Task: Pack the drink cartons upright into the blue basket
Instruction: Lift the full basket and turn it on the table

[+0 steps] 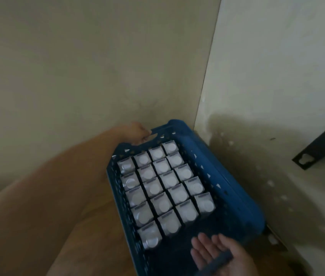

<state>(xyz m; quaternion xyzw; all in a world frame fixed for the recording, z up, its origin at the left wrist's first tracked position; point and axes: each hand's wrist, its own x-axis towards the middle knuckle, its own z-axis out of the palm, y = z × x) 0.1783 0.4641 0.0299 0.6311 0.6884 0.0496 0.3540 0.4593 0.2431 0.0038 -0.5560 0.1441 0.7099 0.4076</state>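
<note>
The blue basket [227, 188] sits in a wall corner, seen from above and somewhat blurred. Several drink cartons [163, 186] stand upright inside it in tight rows, their white tops with round caps facing up. The near end of the basket floor is bare. My left hand [139, 133] is closed on the cut-out handle at the basket's far end. My right hand [217, 253] holds the near rim, palm up, fingers curled under the blue edge.
Beige walls meet in a corner right behind the basket. A dark metal bracket [321, 144] is fixed to the right wall. A wooden floor [102, 226] shows under my left forearm.
</note>
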